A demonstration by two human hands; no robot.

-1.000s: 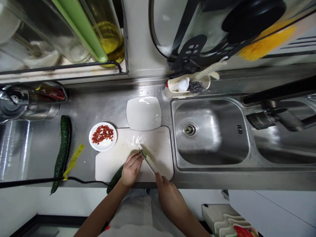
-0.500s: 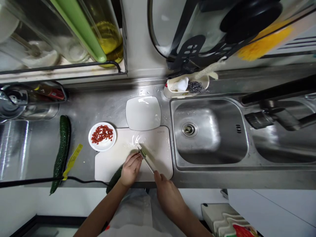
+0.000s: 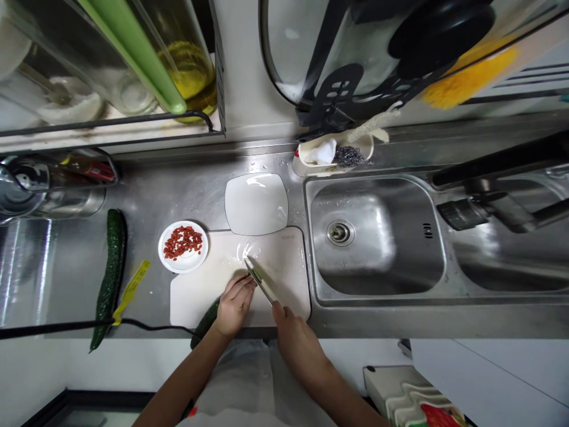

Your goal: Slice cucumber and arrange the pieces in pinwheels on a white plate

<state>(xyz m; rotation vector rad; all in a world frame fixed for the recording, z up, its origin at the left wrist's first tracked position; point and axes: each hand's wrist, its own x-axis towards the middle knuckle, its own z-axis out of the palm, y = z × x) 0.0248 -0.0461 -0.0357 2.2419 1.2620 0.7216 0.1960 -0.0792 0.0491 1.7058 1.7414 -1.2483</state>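
Observation:
My left hand (image 3: 236,302) is closed over a dark green cucumber (image 3: 206,324), whose uncovered end sticks out toward the counter's front edge. In my right hand (image 3: 296,338) is the handle of a knife (image 3: 262,284). Its blade points up and to the left, right beside my left fingertips, with a small green piece against it. Both hands are over the white cutting board (image 3: 195,299). At the board's far edge lies a white squarish plate (image 3: 256,204). A small white dish (image 3: 198,261) of red goji-like berries (image 3: 182,241) overlaps the board's left corner.
Another cucumber (image 3: 109,276) lies at the left, near a black cable (image 3: 57,327) with a yellow tag (image 3: 131,290). A steel sink (image 3: 377,237) with a faucet (image 3: 489,207) is on the right. Behind stands a holder (image 3: 306,166) with a steel scrubber (image 3: 350,156).
My right hand and the knife have shifted slightly forward and left. My left hand stays on the cucumber, and the view has moved a little.

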